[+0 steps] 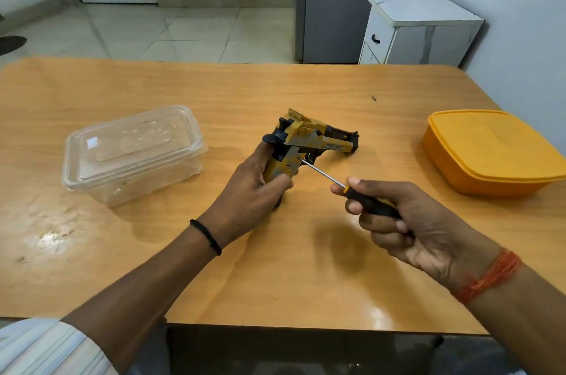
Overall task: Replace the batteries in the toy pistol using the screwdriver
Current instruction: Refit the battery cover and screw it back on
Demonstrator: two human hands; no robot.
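head view | toy pistol (306, 145) mid-worktop (275, 282), left hand (248, 194) wrapped round its grip | right hand (407, 221) clamps screwdriver (352, 191), tip at grip screw | looks like light, stiff, slick plastic, so brace the grip

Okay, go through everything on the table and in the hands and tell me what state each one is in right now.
toy pistol: held by its grip in the left hand, muzzle end near the table
screwdriver: gripped in the right hand, tip at a spot on the pistol grip
clear plastic container: lid on, resting on the table
yellow container: lid on, resting on the table
white cabinet: drawer closed
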